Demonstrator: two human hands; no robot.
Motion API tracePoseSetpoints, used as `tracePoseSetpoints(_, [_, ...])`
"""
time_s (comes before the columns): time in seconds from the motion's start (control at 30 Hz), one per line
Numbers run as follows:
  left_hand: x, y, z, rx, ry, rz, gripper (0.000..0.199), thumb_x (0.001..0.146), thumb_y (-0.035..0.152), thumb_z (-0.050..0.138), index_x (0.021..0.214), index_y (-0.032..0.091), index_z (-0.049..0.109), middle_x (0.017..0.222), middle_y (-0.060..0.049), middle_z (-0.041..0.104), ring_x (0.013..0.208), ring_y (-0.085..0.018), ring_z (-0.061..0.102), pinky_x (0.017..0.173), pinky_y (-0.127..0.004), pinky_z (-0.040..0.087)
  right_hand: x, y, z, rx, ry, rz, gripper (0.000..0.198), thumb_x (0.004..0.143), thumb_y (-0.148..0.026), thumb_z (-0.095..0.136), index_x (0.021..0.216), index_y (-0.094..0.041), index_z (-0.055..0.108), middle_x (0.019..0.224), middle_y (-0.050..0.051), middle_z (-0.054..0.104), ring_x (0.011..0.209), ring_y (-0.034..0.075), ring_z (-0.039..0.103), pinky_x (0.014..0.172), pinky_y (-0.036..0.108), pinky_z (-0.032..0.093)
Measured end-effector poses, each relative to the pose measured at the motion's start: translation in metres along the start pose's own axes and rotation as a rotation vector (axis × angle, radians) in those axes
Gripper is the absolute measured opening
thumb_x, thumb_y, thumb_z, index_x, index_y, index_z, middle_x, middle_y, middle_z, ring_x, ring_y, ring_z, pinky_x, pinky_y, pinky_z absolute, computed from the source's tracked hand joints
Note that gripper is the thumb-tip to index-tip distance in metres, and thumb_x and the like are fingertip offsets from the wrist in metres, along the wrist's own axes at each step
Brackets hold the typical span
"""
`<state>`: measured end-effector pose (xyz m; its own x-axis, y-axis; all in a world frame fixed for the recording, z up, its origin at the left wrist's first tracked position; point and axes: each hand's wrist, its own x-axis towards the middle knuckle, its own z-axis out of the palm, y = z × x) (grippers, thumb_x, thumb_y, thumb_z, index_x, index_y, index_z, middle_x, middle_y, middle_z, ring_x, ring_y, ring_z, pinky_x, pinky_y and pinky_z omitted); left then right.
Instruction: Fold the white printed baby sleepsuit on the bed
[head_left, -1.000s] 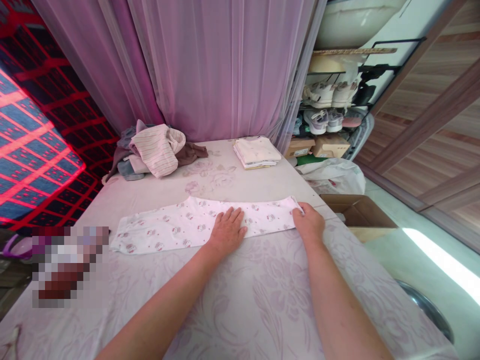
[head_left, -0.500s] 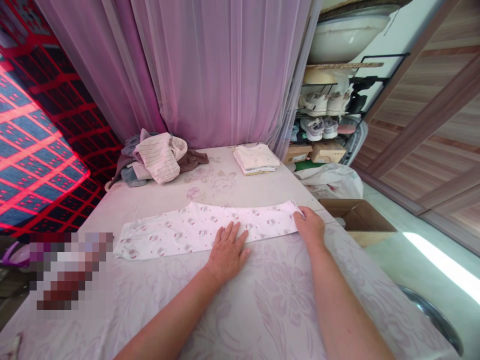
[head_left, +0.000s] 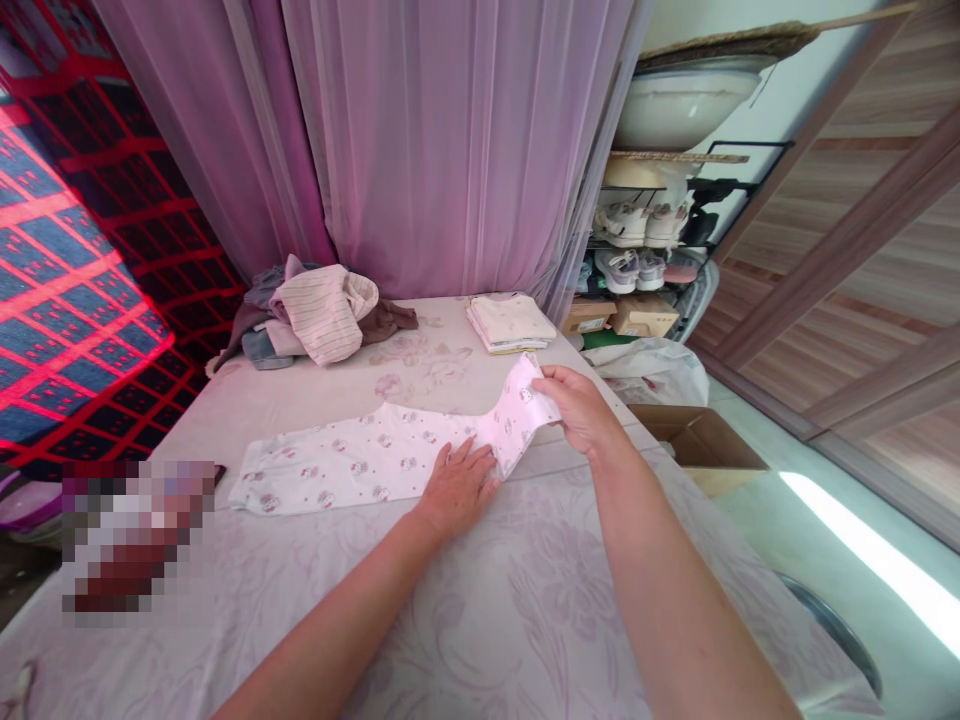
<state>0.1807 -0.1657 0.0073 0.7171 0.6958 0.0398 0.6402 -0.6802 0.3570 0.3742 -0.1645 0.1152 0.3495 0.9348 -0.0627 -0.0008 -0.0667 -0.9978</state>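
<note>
A pair of white-pink pants [head_left: 337, 460] with a small cartoon print lies folded lengthwise across the table. My left hand [head_left: 459, 488] rests flat on the near edge of its middle, fingers spread. Between the thumb and fingers of my right hand [head_left: 581, 405] is the right end of the pants, lifted off the cloth and bent upward and back to the left. The waist end at the left stays flat.
A flowered cloth [head_left: 480, 620] covers the table. At the back stand a heap of crumpled clothes [head_left: 326, 315] and a folded stack of clothes [head_left: 511, 322]. A blurred-out object [head_left: 139, 540] lies at the left. Beyond the right edge are a cardboard box [head_left: 697, 440] and a shoe rack [head_left: 645, 245].
My right hand has raised the right end of the pants and carried it up and to the left. My left hand stays on the middle of the pants.
</note>
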Motion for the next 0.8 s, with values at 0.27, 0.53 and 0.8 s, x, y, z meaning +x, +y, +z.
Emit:
tracePoseSetpoints(0.27, [-0.009,-0.007,-0.005,-0.095,-0.037,0.06,0.042,0.096,0.036,0.034,0.135,0.027,0.047,0.146,-0.005,0.044,0.14,-0.028,0.028,0.113,-0.059,0.018,0.0,-0.004,0.055,0.021,-0.145,0.02,0.025,0.058,-0.033,0.062,0.078,-0.018,0.06,0.054,-0.007,0.054,0.044,0.008,0.044,0.038,0.017,0.029])
tracePoseSetpoints(0.53, [-0.024,-0.055,-0.04,-1.072,0.114,-0.289,0.045,0.089,0.054,0.045,0.118,0.023,0.061,0.128,-0.008,0.061,0.119,-0.025,0.055,0.103,-0.043,0.042,0.003,0.012,0.102,-0.106,-0.225,0.082,0.014,0.064,-0.025,0.058,0.076,-0.019,0.06,0.053,-0.008,0.053,0.045,0.009,0.048,0.041,0.018,0.034])
tracePoseSetpoints(0.8, [-0.036,-0.084,-0.062,-1.351,0.162,-0.455,0.065,0.086,0.065,0.043,0.134,0.021,0.043,0.131,-0.015,0.057,0.106,-0.022,0.063,0.088,-0.036,0.052,-0.011,0.065,0.147,-0.46,-0.268,-0.041,0.017,0.079,-0.03,0.056,0.091,-0.022,0.066,0.074,-0.001,0.068,0.059,0.013,0.061,0.058,0.023,0.044])
